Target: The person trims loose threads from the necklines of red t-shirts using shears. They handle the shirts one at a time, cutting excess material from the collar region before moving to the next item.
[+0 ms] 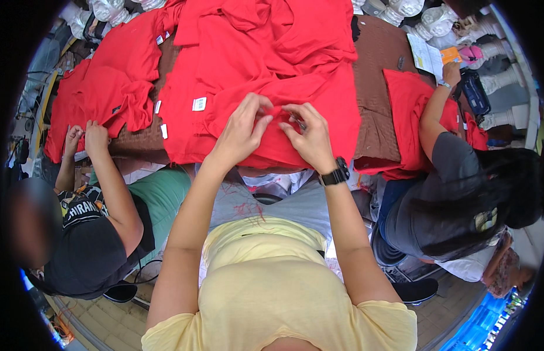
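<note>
Brown tabletop [372, 93] bears red fabric [225, 64] below both hands [244, 130] [311, 136]

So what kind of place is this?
Probably a clothes workshop: lots of red cloth lies on a brown table, loose threads lie on a lap, and other people are at the table too.

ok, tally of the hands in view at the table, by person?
Wearer's left hand and right hand, by the red fabric: 2
Left co-worker's hands: 2
Right co-worker's hand: 1
Total: 5
</note>
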`<state>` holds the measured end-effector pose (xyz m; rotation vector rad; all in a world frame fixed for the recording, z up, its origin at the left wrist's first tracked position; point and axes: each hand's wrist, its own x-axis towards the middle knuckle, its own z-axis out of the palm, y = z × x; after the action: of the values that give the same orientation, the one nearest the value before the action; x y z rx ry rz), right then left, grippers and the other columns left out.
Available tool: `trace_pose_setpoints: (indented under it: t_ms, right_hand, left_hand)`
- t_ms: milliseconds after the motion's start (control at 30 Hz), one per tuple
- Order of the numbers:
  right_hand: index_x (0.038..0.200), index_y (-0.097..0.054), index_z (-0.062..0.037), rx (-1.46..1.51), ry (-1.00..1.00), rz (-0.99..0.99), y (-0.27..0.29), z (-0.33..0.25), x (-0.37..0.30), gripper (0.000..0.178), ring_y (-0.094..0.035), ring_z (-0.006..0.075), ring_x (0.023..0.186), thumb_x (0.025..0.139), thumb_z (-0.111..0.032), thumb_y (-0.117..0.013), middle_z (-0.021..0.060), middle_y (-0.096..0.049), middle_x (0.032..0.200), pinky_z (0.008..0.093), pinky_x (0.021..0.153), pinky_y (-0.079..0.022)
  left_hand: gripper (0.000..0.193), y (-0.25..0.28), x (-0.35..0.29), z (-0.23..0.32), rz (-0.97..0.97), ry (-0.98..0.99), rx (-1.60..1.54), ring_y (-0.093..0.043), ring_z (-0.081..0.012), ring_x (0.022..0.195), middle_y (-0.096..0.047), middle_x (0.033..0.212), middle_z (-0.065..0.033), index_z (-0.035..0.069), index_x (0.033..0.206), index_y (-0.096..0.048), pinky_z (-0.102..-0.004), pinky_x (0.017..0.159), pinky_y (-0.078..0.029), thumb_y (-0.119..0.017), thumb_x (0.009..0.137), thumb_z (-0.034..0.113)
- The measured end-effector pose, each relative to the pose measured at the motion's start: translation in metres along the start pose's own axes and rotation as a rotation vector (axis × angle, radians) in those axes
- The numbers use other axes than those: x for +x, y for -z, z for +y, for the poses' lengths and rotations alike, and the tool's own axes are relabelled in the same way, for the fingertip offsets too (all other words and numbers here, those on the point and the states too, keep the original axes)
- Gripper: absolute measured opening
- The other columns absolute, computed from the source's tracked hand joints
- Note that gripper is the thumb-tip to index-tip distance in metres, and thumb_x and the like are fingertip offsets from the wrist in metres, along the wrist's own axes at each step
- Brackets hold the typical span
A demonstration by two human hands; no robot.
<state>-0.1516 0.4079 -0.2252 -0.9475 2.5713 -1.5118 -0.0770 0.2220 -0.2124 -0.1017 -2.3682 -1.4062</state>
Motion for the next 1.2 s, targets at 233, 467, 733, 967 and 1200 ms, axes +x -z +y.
trace_pose_setpoints:
  t_ms: [233, 467, 733, 967, 1200]
  right_hand:
    - [0.125, -0.064, -0.0063, -0.103, -0.101, -0.013, -0.009, 0.015, 0.000, 0.059, -0.063, 0.0291, 0.086, 0.071, -0.014, -0.086, 0.0115, -0.061, 0.093, 0.0400, 0.076, -0.053]
    - [0.124, -0.064, -0.0064, -0.111, -0.146, -0.030, -0.009, 0.010, -0.004, 0.056, -0.064, 0.0293, 0.087, 0.073, -0.017, -0.086, 0.0126, -0.063, 0.096, 0.0404, 0.075, -0.052]
    - [0.117, -0.058, -0.0064, 0.063, -0.054, 0.048, -0.009, -0.018, -0.015, 0.037, -0.068, 0.0315, 0.086, 0.091, -0.029, -0.073, 0.0140, -0.065, 0.098, 0.0414, 0.075, -0.053]
    - [0.096, -0.062, -0.0079, -0.199, 0.145, -0.010, -0.017, -0.029, -0.011, 0.014, -0.065, 0.0320, 0.076, 0.091, -0.020, -0.068, 0.0102, -0.060, 0.086, 0.0430, 0.062, -0.050]
    - [0.089, -0.064, -0.0083, -0.207, 0.167, 0.069, -0.030, -0.026, -0.006, 0.010, -0.064, 0.0322, 0.070, 0.089, -0.016, -0.069, 0.0096, -0.060, 0.081, 0.0432, 0.058, -0.049]
  left_hand:
    - [0.030, -0.022, 0.009, -0.044, 0.129, 0.131, 0.260, -0.063, -0.0330, 0.099, -0.055, 0.113, -0.0169, 0.000, 0.102, -0.065, -0.0385, 0.085, -0.054, -0.081, 0.080, 0.011]
    - [0.021, -0.017, 0.022, -0.042, 0.108, 0.301, 0.270, -0.063, -0.0165, 0.075, -0.064, 0.082, -0.0059, 0.000, 0.095, -0.068, -0.0304, 0.068, -0.052, -0.082, 0.081, 0.008]
    - [0.012, -0.001, -0.008, -0.020, 0.248, 0.473, -0.433, -0.067, -0.0095, 0.080, -0.067, 0.086, -0.0021, 0.002, 0.095, -0.063, -0.0218, 0.070, -0.053, -0.074, 0.092, 0.006]
    - [0.014, 0.001, -0.021, -0.025, 0.272, 0.557, -0.527, -0.068, -0.0095, 0.082, -0.068, 0.089, -0.0018, 0.005, 0.097, -0.065, -0.0226, 0.073, -0.053, -0.075, 0.093, 0.013]
    - [0.015, -0.002, -0.016, -0.020, 0.254, 0.519, -0.526, -0.065, -0.0083, 0.081, -0.069, 0.088, -0.0009, 0.004, 0.095, -0.067, -0.0224, 0.074, -0.051, -0.077, 0.092, 0.015]
